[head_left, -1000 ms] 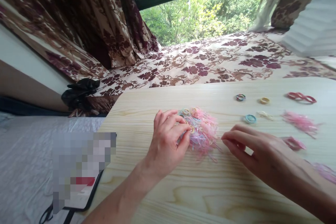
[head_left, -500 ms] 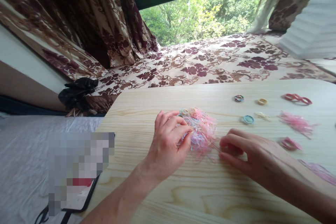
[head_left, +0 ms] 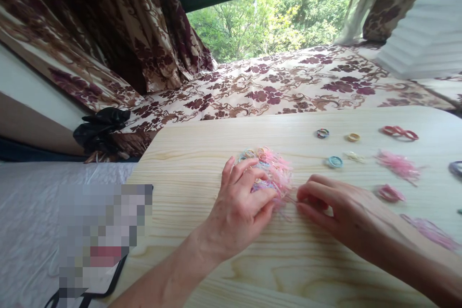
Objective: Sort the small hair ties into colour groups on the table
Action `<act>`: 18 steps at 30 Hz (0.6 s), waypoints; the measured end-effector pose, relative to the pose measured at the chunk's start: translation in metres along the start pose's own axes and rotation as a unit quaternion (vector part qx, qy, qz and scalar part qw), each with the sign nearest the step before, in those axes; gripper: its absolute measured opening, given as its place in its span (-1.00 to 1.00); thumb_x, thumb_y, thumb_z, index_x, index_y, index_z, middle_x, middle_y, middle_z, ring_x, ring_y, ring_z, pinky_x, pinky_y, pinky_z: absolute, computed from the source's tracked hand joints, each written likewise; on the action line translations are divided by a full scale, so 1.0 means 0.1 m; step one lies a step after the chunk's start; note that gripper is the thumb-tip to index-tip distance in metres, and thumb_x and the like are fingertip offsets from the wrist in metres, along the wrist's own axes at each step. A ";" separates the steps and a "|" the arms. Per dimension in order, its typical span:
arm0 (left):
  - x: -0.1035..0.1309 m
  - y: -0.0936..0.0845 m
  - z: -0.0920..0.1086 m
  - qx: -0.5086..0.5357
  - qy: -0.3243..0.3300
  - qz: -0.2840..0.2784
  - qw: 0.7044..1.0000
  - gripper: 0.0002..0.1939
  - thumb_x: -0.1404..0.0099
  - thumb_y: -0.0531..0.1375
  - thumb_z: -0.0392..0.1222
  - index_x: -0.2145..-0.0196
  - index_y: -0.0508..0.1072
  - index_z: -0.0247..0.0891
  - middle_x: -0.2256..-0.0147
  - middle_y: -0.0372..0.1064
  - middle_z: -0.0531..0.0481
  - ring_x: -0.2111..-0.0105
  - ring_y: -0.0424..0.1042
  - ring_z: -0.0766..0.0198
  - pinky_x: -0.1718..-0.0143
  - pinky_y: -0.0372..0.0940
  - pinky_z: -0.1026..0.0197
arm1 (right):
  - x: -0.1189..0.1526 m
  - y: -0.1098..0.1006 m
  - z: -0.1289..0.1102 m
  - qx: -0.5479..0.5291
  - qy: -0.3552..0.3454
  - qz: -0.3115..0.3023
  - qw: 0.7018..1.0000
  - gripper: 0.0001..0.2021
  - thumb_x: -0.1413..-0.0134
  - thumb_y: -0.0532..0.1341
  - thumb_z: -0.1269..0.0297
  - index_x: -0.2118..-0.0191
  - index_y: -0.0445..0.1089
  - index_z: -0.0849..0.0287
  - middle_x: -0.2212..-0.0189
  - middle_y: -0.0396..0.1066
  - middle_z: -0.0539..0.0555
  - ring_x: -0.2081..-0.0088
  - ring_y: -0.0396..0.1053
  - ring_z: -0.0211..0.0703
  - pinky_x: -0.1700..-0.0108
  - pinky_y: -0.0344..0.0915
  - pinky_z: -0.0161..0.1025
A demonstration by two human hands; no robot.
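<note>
A loose pile of thin rubber bands [head_left: 279, 168], mostly pink with some blue and lilac, lies on the pale wooden table [head_left: 173, 187]. My left hand [head_left: 241, 202] rests against the pile's near left side, thumb and forefinger drawn together over its front edge; what they pinch is hidden. Just right of the pile, my right hand [head_left: 328, 202] is closed, its fingertips pinching a thin pink strand that runs out of the pile. The strand is blurred, but it looks like one of the rubber bands.
Sorted on the right are a multicoloured hair tie [head_left: 322, 133], yellow bands [head_left: 353, 137], blue bands [head_left: 335, 161], pale bands [head_left: 354, 156], red hair ties [head_left: 400, 132], a pink heap [head_left: 399, 165], a pink bundle [head_left: 391, 193] and lilac bands [head_left: 429, 232]. A black-edged device [head_left: 117, 274] sits lower left.
My left hand has moved right and slightly down over the pile, its thumb and forefinger now nearer my right hand. The whole view has shifted a little; my right hand keeps its pinch.
</note>
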State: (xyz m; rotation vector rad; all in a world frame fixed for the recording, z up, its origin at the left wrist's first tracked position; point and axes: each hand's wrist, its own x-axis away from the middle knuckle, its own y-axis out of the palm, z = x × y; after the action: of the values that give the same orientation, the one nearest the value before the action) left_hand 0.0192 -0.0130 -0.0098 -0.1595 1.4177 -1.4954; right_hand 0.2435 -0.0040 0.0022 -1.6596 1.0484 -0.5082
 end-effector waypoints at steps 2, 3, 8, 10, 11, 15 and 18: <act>0.00 0.00 0.00 -0.004 -0.001 -0.006 1.000 -0.88 -0.33 0.20 -0.28 0.26 0.55 -0.15 0.11 0.44 -0.03 -0.15 0.24 0.09 -0.30 -0.05 -0.17 | 0.00 0.00 0.00 0.002 -0.001 0.002 1.000 -0.82 -0.17 0.13 0.33 0.46 0.36 0.12 0.54 0.34 -0.01 0.59 0.28 -0.29 0.56 0.11 -0.33; 0.00 0.01 0.00 -0.006 -0.003 -0.007 1.000 -0.88 -0.33 0.19 -0.28 0.26 0.54 -0.15 0.11 0.44 -0.03 -0.15 0.24 0.09 -0.30 -0.06 -0.17 | 0.00 0.00 0.01 0.002 -0.004 0.003 1.000 -0.82 -0.17 0.13 0.33 0.46 0.36 0.12 0.54 0.34 -0.01 0.59 0.28 -0.28 0.56 0.11 -0.33; 0.01 0.03 -0.01 -0.012 -0.008 -0.004 1.000 -0.87 -0.33 0.19 -0.30 0.28 0.54 -0.14 0.11 0.44 -0.01 -0.17 0.22 0.08 -0.30 -0.06 -0.18 | 0.02 0.02 0.03 0.001 -0.006 0.007 1.000 -0.80 -0.18 0.13 0.33 0.48 0.34 0.12 0.55 0.32 -0.01 0.59 0.28 -0.28 0.57 0.09 -0.33; 0.01 0.03 -0.01 -0.011 -0.010 -0.003 1.000 -0.87 -0.33 0.19 -0.30 0.28 0.54 -0.14 0.11 0.44 -0.01 -0.17 0.23 0.08 -0.30 -0.06 -0.19 | 0.02 0.03 0.04 -0.006 -0.002 0.004 1.000 -0.81 -0.18 0.13 0.33 0.47 0.34 0.12 0.55 0.32 -0.02 0.59 0.27 -0.29 0.56 0.09 -0.33; 0.01 0.03 -0.01 -0.011 -0.010 -0.002 1.000 -0.87 -0.33 0.19 -0.29 0.27 0.54 -0.14 0.11 0.44 -0.01 -0.17 0.23 0.08 -0.30 -0.06 -0.19 | 0.02 0.03 0.04 -0.009 -0.001 0.001 1.000 -0.82 -0.17 0.13 0.33 0.46 0.35 0.12 0.55 0.33 -0.02 0.59 0.27 -0.29 0.56 0.09 -0.33; 0.01 0.03 0.00 -0.013 -0.008 -0.002 1.000 -0.88 -0.33 0.20 -0.27 0.27 0.55 -0.13 0.11 0.43 -0.01 -0.16 0.24 0.08 -0.29 -0.06 -0.20 | 0.01 0.01 0.01 -0.008 0.010 -0.006 1.000 -0.80 -0.18 0.12 0.33 0.46 0.35 0.12 0.53 0.34 -0.01 0.57 0.28 -0.28 0.54 0.10 -0.32; 0.01 0.04 0.00 -0.014 -0.008 0.006 1.000 -0.88 -0.33 0.21 -0.28 0.32 0.54 -0.14 0.13 0.44 0.00 -0.15 0.25 0.09 -0.29 -0.04 -0.19 | 0.00 0.00 0.00 -0.010 0.016 -0.014 1.000 -0.80 -0.19 0.11 0.32 0.45 0.36 0.12 0.52 0.35 -0.01 0.56 0.29 -0.28 0.54 0.10 -0.32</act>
State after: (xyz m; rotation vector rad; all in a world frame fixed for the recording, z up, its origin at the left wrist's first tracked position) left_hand 0.0211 -0.0126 -0.0133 -0.1797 1.4255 -1.4621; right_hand 0.2441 -0.0039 0.0024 -1.6911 1.0577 -0.5445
